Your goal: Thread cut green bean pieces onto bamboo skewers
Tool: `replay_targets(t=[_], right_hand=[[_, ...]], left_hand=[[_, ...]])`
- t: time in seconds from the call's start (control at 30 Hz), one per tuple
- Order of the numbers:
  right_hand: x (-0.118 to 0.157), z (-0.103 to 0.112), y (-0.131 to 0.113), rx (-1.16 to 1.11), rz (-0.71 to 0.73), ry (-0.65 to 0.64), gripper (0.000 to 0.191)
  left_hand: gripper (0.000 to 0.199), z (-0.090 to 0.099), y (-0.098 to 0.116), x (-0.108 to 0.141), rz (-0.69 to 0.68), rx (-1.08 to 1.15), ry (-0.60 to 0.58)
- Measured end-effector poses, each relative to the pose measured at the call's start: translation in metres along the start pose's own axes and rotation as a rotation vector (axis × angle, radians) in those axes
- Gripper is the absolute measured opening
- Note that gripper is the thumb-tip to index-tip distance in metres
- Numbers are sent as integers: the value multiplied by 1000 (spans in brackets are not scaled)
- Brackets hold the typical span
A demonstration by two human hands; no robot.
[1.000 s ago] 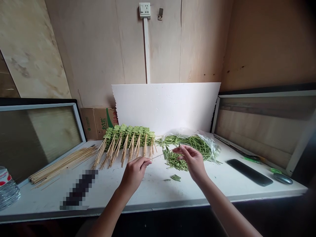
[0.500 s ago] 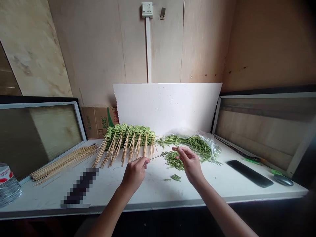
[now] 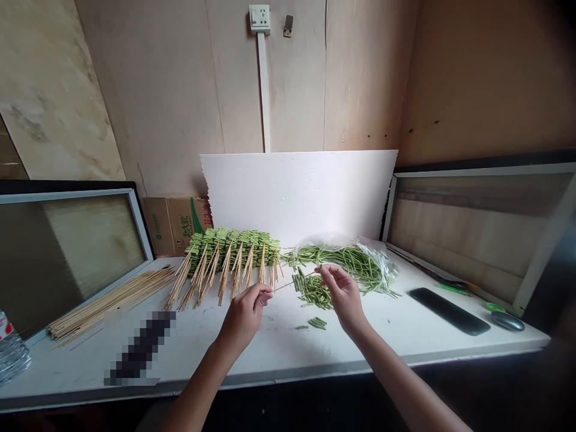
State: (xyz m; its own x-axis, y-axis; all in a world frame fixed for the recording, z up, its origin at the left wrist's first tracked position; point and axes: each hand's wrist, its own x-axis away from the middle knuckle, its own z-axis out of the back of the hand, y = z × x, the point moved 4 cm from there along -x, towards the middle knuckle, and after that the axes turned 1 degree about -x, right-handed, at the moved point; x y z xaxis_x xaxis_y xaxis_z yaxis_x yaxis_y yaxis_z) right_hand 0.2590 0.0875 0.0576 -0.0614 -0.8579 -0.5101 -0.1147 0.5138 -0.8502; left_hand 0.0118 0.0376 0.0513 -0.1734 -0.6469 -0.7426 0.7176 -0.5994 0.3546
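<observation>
My left hand (image 3: 245, 309) is closed around the blunt end of a thin bamboo skewer (image 3: 282, 287), which slants up to the right. Short cut green bean pieces (image 3: 297, 281) show along the skewer, though they overlap the pile behind. At its far end my right hand (image 3: 345, 297) pinches a small green bean piece (image 3: 319, 268), mostly hidden by the fingertips. Below and behind the skewer lies a pile of cut green beans (image 3: 317, 293). A few loose pieces (image 3: 317, 323) lie nearer the table's front edge.
Rows of finished bean skewers (image 3: 234, 249) are stacked at the back left, beside bare skewers (image 3: 110, 303). Long beans in a clear plastic bag (image 3: 360, 258) lie back right. A black phone (image 3: 450, 311), a mouse (image 3: 507, 321) and a water bottle (image 3: 12, 354) stand at the sides.
The view has shifted slightly. My right hand's fingers have drawn in at the skewer's far end, and the bean pieces on the skewer sit at a slightly different angle. My left hand keeps its hold.
</observation>
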Motion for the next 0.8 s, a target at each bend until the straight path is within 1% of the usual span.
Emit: replay_targets(t=[0.1, 0.17, 0.27, 0.4, 0.63, 0.8], right_hand=[[-1, 3, 3, -10, -30, 31, 32], [-2, 5, 5, -26, -57, 49, 33], [-4, 8, 9, -53, -79, 88, 33], [-4, 8, 10, -82, -73, 95, 31], [-1, 4, 10, -127, -37, 75, 27], [2, 0, 14, -145, -70, 55, 29]], left_hand=[[14, 1, 5, 0, -62, -2, 97], [12, 0, 10, 1, -126, -33, 117], [10, -1, 14, 2, -173, -51, 123], [12, 0, 13, 4, -193, -46, 136], [20, -3, 4, 7, -203, -15, 133], [24, -2, 3, 7, -196, -25, 154]])
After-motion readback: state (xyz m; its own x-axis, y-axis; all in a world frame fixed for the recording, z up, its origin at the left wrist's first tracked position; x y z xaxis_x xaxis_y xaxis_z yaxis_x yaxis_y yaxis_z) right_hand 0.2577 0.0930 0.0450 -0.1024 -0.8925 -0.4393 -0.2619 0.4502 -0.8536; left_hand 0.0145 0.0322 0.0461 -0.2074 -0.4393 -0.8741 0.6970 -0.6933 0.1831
